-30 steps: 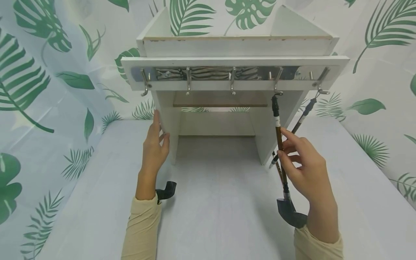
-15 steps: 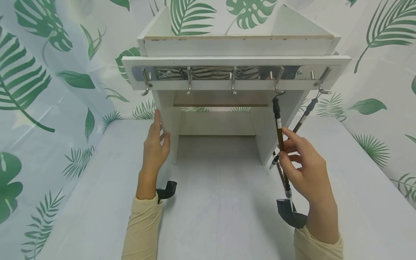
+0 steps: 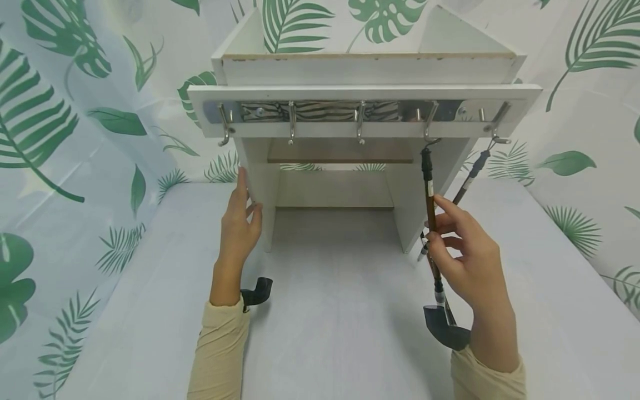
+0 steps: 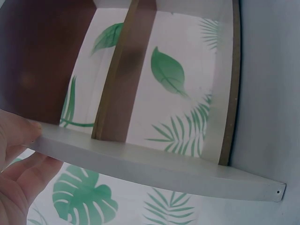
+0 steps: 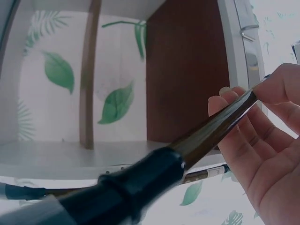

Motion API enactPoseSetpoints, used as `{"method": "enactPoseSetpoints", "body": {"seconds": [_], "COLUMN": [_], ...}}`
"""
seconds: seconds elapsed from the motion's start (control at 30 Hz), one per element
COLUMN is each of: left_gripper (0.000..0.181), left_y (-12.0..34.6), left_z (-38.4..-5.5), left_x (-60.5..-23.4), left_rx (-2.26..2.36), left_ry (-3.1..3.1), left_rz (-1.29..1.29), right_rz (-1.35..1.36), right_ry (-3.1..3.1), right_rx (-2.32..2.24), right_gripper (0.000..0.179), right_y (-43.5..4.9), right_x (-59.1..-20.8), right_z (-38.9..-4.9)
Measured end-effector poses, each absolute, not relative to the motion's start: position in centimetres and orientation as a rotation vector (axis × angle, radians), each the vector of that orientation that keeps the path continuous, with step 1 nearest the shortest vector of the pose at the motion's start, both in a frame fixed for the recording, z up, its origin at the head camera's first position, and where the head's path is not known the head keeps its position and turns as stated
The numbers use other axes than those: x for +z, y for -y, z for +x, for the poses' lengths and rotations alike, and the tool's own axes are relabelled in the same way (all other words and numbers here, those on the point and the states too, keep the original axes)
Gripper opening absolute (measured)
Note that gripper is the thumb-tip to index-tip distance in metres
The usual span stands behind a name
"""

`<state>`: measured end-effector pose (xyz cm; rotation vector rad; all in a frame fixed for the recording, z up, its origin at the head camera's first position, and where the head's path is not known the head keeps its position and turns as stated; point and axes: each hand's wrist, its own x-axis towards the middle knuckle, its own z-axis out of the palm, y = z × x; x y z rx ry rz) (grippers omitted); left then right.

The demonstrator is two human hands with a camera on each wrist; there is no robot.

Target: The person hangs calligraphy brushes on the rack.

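Note:
My right hand (image 3: pixel 467 258) pinches a brown-shafted brush (image 3: pixel 431 214) with black ends and a white label, which looks like a calligraphy brush. The brush stands nearly upright, its black loop right at the fourth hook (image 3: pixel 428 125); its lower end overlaps the black wrist mount. Behind it a second, similar brush (image 3: pixel 470 178) hangs tilted from the rightmost hook (image 3: pixel 497 125). My left hand (image 3: pixel 237 228) holds the left side panel (image 3: pixel 257 189) of a white shelf stand; in the left wrist view, the thumb and fingers (image 4: pixel 40 171) lie on opposite faces of that panel (image 4: pixel 140 161).
Metal hooks line the stand's front rail (image 3: pixel 320 130); the three on the left carry nothing. A brown shelf board (image 3: pixel 340 151) spans the inside. Leaf-patterned sheeting (image 3: pixel 115 122) surrounds the pale table (image 3: pixel 330 311). Black mounts (image 3: pixel 257 291) sit at both wrists.
The pinched brush has turned and shifted slightly, with its top end a little lower and its lower end swinging right, then back left. My left hand keeps its place on the panel.

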<state>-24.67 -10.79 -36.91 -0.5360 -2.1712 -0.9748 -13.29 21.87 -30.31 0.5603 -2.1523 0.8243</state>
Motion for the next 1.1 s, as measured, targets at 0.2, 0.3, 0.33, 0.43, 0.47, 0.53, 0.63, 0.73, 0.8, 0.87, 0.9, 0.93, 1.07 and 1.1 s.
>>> {"method": "enactPoseSetpoints", "body": {"seconds": [0.2,0.3,0.33,0.43,0.47,0.53,0.63,0.73,0.8,0.87,0.9,0.93,1.07,1.1], "left_gripper": [0.074,0.074,0.075,0.075,0.075,0.075,0.075,0.074,0.074,0.073,0.073,0.074,0.074,0.073], "left_y": [10.81,10.8,10.81,10.8,10.8,10.8,10.8,10.8,10.79,10.8,10.8,10.8,10.82,10.83], "left_z": [-24.68,-24.64,-24.64,-24.63,-24.63,-24.63,-24.64,-24.7,-24.7,-24.7,-24.7,-24.68,-24.63,-24.61], "left_x": [-36.89,-36.85,-36.85,-36.82,-36.82,-36.83,-36.87,-36.94,-36.94,-36.94,-36.92,-36.9,-36.79,-36.76], "left_rx": [-0.984,-0.982,-0.982,-0.981,-0.978,-0.979,-0.984,-0.988,-0.986,-0.986,-0.985,-0.987,-0.987,-0.988], "left_ry": [2.179,2.183,2.183,2.179,2.177,2.177,2.182,2.188,2.191,2.193,2.194,2.195,2.201,2.203], "left_rz": [-0.534,-0.533,-0.533,-0.535,-0.536,-0.537,-0.537,-0.534,-0.532,-0.53,-0.53,-0.53,-0.529,-0.528], "right_rz": [0.55,0.562,0.567,0.568,0.565,0.553,0.536,0.521,0.505,0.494,0.488,0.483,0.487,0.492], "right_ry": [2.151,2.14,2.135,2.127,2.127,2.13,2.14,2.146,2.147,2.142,2.14,2.138,2.134,2.134], "right_rx": [0.835,0.858,0.863,0.881,0.883,0.882,0.877,0.871,0.873,0.875,0.879,0.883,0.9,0.901], "right_gripper": [0.058,0.058,0.058,0.057,0.058,0.058,0.058,0.058,0.059,0.059,0.059,0.059,0.06,0.059], "right_y": [-21.81,-21.75,-21.74,-21.7,-21.69,-21.68,-21.69,-21.74,-21.77,-21.85,-21.88,-21.93,-22.09,-22.15], "right_x": [-30.33,-30.27,-30.26,-30.28,-30.3,-30.34,-30.35,-30.33,-30.28,-30.22,-30.18,-30.14,-30.04,-30.08], "right_z": [-13.34,-13.33,-13.35,-13.42,-13.46,-13.51,-13.49,-13.37,-13.27,-13.2,-13.16,-13.13,-13.09,-13.13]}}
